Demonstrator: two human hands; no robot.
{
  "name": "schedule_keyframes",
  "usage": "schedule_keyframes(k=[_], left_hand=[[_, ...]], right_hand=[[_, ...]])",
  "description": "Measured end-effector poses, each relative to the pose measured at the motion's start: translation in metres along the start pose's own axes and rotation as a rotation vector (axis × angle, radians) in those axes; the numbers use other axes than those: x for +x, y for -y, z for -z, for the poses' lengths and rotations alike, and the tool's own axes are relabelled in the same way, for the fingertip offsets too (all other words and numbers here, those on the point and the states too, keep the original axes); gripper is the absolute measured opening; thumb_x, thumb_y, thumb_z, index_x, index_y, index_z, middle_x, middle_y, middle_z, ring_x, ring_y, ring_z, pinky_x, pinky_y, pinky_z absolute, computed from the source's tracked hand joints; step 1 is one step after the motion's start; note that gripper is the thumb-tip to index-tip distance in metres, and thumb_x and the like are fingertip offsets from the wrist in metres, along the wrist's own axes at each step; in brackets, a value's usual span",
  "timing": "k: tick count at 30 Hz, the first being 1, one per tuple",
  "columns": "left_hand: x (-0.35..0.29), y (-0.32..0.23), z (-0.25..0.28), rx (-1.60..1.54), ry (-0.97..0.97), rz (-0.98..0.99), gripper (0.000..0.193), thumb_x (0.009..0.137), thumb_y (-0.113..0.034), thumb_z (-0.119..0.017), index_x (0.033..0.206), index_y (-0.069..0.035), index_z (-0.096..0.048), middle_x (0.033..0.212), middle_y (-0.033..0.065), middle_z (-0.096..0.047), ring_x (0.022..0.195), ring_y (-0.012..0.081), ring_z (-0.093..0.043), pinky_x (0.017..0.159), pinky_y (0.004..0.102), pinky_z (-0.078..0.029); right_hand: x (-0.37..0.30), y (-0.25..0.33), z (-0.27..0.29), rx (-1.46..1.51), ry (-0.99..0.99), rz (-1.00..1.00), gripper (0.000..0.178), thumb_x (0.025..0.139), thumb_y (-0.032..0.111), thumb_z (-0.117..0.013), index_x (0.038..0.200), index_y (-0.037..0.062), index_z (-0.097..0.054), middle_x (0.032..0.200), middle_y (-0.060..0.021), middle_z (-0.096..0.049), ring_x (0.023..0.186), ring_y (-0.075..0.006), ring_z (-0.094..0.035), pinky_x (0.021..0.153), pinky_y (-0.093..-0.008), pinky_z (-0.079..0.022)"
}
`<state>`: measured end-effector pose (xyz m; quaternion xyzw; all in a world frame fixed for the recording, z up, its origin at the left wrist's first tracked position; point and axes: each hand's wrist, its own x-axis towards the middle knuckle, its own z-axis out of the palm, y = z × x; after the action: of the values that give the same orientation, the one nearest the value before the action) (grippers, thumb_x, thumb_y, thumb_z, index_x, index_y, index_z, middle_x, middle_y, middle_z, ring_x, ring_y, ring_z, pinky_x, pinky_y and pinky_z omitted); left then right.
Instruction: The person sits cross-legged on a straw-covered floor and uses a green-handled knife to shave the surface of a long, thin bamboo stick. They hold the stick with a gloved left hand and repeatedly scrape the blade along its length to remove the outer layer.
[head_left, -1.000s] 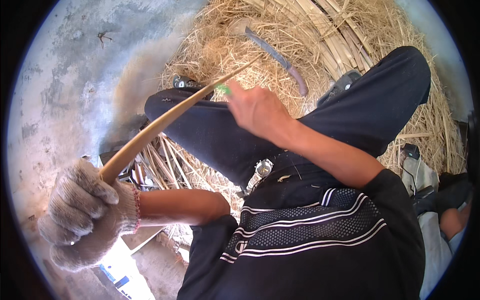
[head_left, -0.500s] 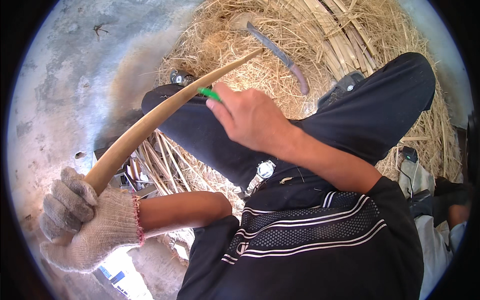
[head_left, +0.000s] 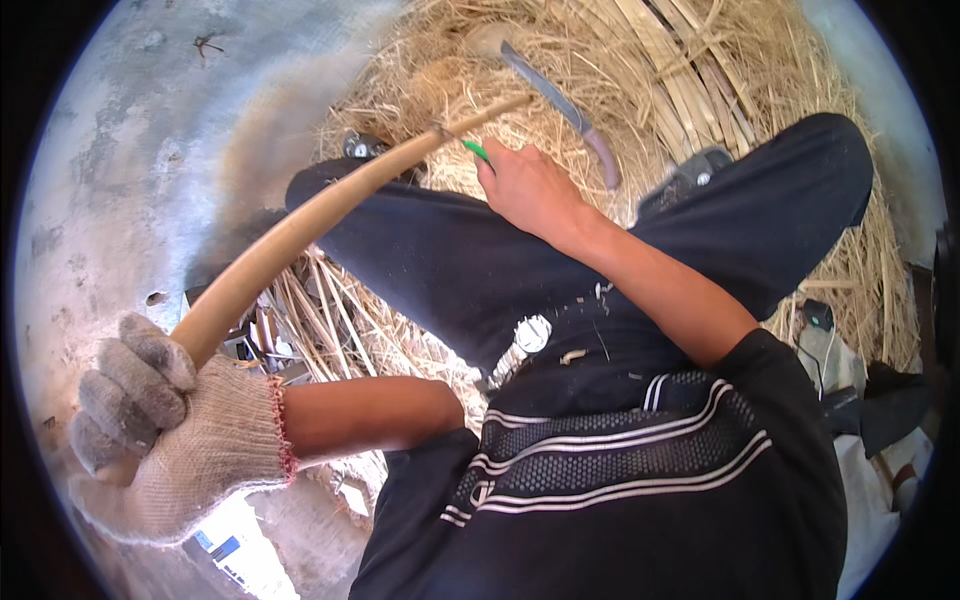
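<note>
In my left hand [head_left: 170, 430], which wears a grey-white knitted glove, the thick end of a long curved wooden stick [head_left: 300, 222] is gripped. The pale, smooth stick slants up to the right over my left leg and tapers to a thin tip. My bare right hand [head_left: 530, 190] pinches a small green-handled tool [head_left: 476, 150] near the stick's thin end. A dark narrow part, apparently the tool's blade, lies against the stick; its exact shape is too small to tell.
Beyond the stick's tip, a large curved-blade knife [head_left: 565, 108] lies on straw-like shavings [head_left: 440, 95]. Split strips [head_left: 690, 80] are piled behind. Between my dark-trousered legs [head_left: 740, 210] is a silver watch [head_left: 532, 334]. Curled shavings [head_left: 572, 356] rest on my lap. A wall [head_left: 120, 170] stands left.
My right hand and the green-handled tool have moved away from me along the stick, toward its thin tip. More shavings show on my lap. My left hand keeps its grip.
</note>
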<state>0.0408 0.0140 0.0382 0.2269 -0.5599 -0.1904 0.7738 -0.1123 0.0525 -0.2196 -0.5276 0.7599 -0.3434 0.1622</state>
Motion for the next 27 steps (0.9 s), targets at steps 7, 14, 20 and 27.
schedule_keyframes(k=[7, 14, 20, 27], left_hand=[[-0.006, 0.005, -0.009, 0.119, -0.180, -0.017, 0.043, 0.090, -0.032, -0.037, 0.050, -0.021, -0.025, 0.040, -0.0041, -0.023, 0.029, 0.0081, -0.020, 0.030, 0.0239, -0.027], [0.001, 0.004, 0.014, 0.037, 0.052, 0.013, 0.046, 0.090, -0.035, -0.039, 0.049, -0.023, -0.024, 0.038, -0.0051, -0.023, 0.028, 0.0075, -0.022, 0.030, 0.0244, -0.031], [-0.003, 0.001, 0.004, 0.068, 0.025, -0.060, 0.046, 0.090, -0.035, -0.041, 0.048, -0.024, -0.025, 0.036, -0.0060, -0.023, 0.026, 0.0072, -0.025, 0.031, 0.0237, -0.036], [0.010, 0.005, 0.032, -0.137, 0.341, 0.047, 0.042, 0.086, -0.035, -0.045, 0.049, -0.023, -0.028, 0.037, -0.0039, -0.029, 0.026, 0.0072, -0.026, 0.028, 0.0251, -0.033]], right_hand=[[-0.012, 0.064, 0.033, 0.070, 0.139, 0.110, 0.022, 0.095, 0.018, -0.049, 0.102, -0.0024, -0.054, 0.068, -0.0217, -0.062, 0.066, -0.0376, -0.067, 0.058, -0.0481, -0.055], [0.003, -0.022, -0.001, 0.025, 0.181, -0.097, 0.023, 0.093, 0.016, -0.052, 0.102, -0.0038, -0.058, 0.070, -0.0269, -0.063, 0.070, -0.0426, -0.067, 0.063, -0.0517, -0.055], [0.008, 0.016, 0.008, 0.049, 0.188, -0.099, 0.022, 0.094, 0.016, -0.051, 0.103, -0.0033, -0.058, 0.069, -0.0262, -0.063, 0.071, -0.0426, -0.067, 0.064, -0.0529, -0.055], [0.011, 0.000, 0.018, 0.092, 0.095, 0.034, 0.025, 0.095, 0.019, -0.052, 0.106, -0.0019, -0.057, 0.057, -0.0261, -0.057, 0.062, -0.0415, -0.066, 0.060, -0.0516, -0.055]])
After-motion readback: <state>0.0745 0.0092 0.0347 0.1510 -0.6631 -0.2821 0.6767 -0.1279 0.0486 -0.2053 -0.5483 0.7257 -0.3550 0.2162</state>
